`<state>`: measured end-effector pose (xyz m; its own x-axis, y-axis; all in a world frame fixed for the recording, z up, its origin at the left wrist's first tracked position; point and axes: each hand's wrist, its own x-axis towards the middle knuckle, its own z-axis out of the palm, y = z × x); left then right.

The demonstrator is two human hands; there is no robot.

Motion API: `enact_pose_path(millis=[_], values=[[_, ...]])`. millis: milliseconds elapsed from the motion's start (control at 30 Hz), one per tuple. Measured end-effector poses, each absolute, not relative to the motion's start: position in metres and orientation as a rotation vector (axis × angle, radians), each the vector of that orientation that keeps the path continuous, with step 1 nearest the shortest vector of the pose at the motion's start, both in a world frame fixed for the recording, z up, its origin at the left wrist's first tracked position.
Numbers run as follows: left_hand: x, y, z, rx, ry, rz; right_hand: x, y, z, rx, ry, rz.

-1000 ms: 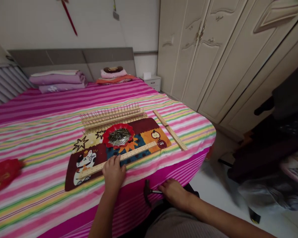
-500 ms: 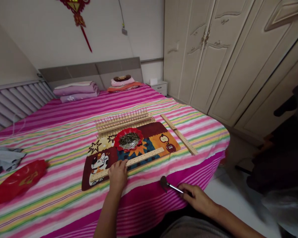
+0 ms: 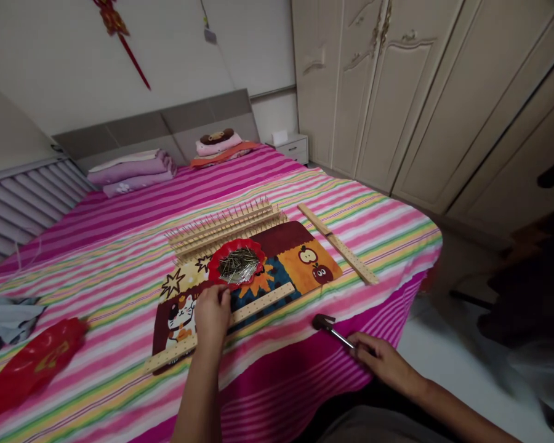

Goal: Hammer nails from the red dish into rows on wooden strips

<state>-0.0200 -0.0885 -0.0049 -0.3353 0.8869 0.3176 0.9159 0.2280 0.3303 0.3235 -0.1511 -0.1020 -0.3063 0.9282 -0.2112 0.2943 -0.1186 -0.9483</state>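
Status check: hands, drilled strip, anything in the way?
Right hand holds hammer. Left hand over drilled wooden strip, grip unclear. Hand hides strip's middle; red bowl sits just beyond.

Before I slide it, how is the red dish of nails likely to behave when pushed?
The red scalloped dish holds a crisp outline, so it's probably stiff. The heaped nails likely make it heavy for its size, and could spill if tilted. Sitting flat on the printed mat, it seems likelier to slide than tip.
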Motion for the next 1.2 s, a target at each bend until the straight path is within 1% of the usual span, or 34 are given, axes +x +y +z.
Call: enact_pose_path(millis=[133,200,300,433,500,533,600,700,733,800,867,933,1200], values=[[0.001,-0.042,0.003,-1.664,-2.569,-0.329,0.325,-0.15,-0.104,-1.403,-1.572,1.469],[0.005,-0.026,0.001,-1.62,-2.639,-0.211,0.326,-0.15,-0.103,-1.411,-1.586,1.47],[0.005,-0.011,-0.002,-1.552,-2.755,-0.138,0.33,-0.149,-0.102,-1.424,-1.61,1.47],[0.002,-0.006,0.005,-1.491,-2.896,-0.151,0.335,-0.147,-0.101,-1.441,-1.63,1.456],[0.002,-0.011,0.012,-1.487,-2.927,-0.276,0.337,-0.147,-0.1,-1.435,-1.624,1.466],[0.004,-0.016,0.014,-1.492,-2.928,-0.398,0.338,-0.147,-0.1,-1.431,-1.614,1.478],[0.011,-0.027,0.015,-1.508,-2.917,-0.8,0.339,-0.147,-0.097,-1.427,-1.592,1.499],[0.036,-0.044,0.001,-1.577,-2.864,-1.644,0.339,-0.147,-0.095,-1.426,-1.591,1.503],[0.046,-0.049,-0.007,-1.664,-2.827,-1.859,0.339,-0.147,-0.094,-1.427,-1.594,1.501],[0.067,-0.055,-0.023,-1.772,-2.785,-2.072,0.339,-0.147,-0.094,-1.43,-1.593,1.494],[0.083,-0.057,-0.036,-1.826,-2.754,-2.101,0.339,-0.148,-0.095,-1.425,-1.587,1.487],[0.091,-0.057,-0.043,-1.843,-2.74,-2.039,0.338,-0.148,-0.095,-1.42,-1.581,1.48],[0.093,-0.055,-0.05,-1.897,-2.714,-1.771,0.335,-0.148,-0.091,-1.425,-1.559,1.504]])
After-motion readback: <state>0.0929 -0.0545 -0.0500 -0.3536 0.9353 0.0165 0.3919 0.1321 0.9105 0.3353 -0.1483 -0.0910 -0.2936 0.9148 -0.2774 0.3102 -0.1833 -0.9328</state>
